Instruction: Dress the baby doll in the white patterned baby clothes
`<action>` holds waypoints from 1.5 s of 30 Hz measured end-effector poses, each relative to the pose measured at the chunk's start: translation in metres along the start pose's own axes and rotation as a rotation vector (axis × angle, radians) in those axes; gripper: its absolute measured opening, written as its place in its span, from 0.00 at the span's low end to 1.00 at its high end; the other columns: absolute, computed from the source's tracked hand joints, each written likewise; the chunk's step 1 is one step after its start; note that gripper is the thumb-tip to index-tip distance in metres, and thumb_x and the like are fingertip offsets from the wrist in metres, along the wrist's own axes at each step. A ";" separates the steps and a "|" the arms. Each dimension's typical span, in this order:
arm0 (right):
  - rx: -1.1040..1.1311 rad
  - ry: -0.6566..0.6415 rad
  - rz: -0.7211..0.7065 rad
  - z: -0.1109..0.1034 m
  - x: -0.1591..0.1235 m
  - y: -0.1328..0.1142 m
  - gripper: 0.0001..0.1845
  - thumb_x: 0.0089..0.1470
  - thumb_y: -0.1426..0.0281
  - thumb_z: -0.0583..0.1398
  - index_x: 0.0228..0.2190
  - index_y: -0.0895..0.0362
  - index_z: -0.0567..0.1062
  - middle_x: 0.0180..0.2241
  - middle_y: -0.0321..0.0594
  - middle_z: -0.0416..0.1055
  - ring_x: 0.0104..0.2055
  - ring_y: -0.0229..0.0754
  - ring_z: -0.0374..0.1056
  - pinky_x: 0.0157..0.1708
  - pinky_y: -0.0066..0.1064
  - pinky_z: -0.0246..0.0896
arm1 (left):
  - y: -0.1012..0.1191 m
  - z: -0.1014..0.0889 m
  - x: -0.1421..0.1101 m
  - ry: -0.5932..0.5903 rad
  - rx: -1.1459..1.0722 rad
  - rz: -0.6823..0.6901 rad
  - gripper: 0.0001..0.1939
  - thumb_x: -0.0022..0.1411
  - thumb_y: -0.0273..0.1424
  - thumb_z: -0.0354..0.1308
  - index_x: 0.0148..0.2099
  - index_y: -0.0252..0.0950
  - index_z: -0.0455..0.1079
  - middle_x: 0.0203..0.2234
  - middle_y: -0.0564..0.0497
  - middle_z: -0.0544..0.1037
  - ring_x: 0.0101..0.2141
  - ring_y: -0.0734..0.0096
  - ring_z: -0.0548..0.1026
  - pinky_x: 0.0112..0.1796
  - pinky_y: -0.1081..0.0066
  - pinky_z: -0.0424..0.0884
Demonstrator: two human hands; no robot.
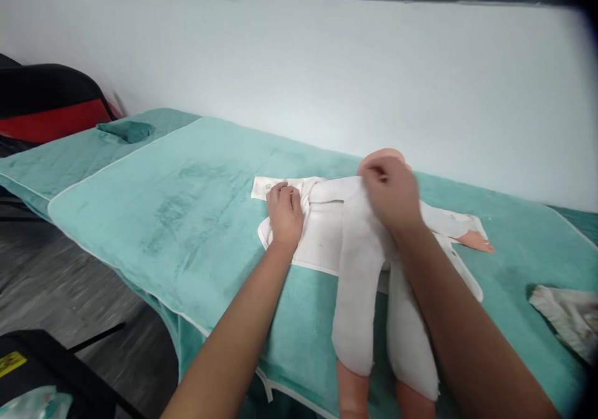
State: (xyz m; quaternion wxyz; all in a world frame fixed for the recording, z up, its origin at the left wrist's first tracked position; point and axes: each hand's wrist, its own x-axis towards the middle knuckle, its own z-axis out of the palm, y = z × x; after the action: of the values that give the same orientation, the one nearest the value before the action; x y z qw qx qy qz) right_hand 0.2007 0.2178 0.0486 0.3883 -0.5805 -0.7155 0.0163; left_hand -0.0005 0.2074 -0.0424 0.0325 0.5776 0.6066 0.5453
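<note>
A baby doll (359, 282) in white cloth lies on its back on a teal towel (187, 213), its head toward the wall and its legs hanging over the near edge. My left hand (284, 210) is closed on the white garment (322, 226) at the doll's left arm, fingers curled round the bunched cloth. My right hand (390, 195) rests over the doll's chest and neck, blurred by motion, with its fingers hidden. The doll's other arm (471, 235) sticks out to the right with a bare hand showing.
The towel covers a long table against a white wall (327, 70). A small folded teal cloth (126, 131) lies at the far left end. A crumpled pale cloth (567, 316) sits at the right edge. A black and red chair (47, 104) stands at left, dark floor below.
</note>
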 end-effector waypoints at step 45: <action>0.396 0.351 0.518 -0.039 -0.070 0.113 0.16 0.55 0.60 0.60 0.42 0.54 0.76 0.38 0.42 0.78 0.42 0.48 0.74 0.46 0.42 0.68 | 0.091 -0.089 -0.043 -0.473 0.065 -0.014 0.20 0.62 0.37 0.62 0.56 0.42 0.68 0.53 0.46 0.71 0.54 0.57 0.70 0.54 0.57 0.69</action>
State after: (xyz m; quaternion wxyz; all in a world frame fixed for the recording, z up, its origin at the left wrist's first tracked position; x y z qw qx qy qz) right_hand 0.3177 0.1788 -0.0155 0.5928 -0.6500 -0.4503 0.1524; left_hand 0.0147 0.0962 0.0312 0.1591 0.6857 0.6034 0.3746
